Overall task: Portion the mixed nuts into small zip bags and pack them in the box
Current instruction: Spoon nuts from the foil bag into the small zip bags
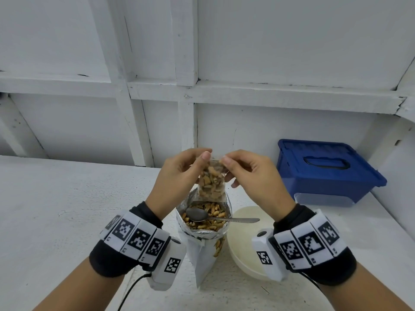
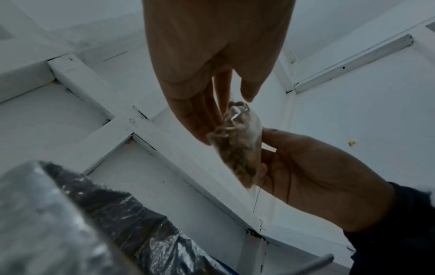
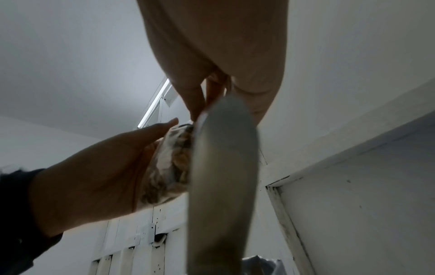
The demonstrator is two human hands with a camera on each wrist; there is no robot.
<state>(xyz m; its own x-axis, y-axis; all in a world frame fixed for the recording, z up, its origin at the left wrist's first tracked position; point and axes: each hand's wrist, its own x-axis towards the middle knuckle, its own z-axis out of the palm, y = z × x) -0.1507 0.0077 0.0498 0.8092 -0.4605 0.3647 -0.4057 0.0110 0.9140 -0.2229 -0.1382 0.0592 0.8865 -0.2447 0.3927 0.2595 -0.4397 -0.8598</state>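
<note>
A small clear zip bag (image 1: 211, 181) filled with mixed nuts hangs above the open foil nut pouch (image 1: 205, 230). My left hand (image 1: 179, 173) pinches the bag's top left corner and my right hand (image 1: 249, 171) pinches the top right corner. The left wrist view shows the zip bag (image 2: 240, 145) edge-on between both hands. A metal spoon (image 1: 202, 216) lies across the pouch mouth on the nuts, its handle pointing right. The blue-lidded box (image 1: 325, 169) sits shut at the right rear of the table.
A cream bowl (image 1: 244, 241) stands right of the pouch, under my right wrist. A white framed wall rises behind the table. The white table (image 1: 67, 209) stretches to the left.
</note>
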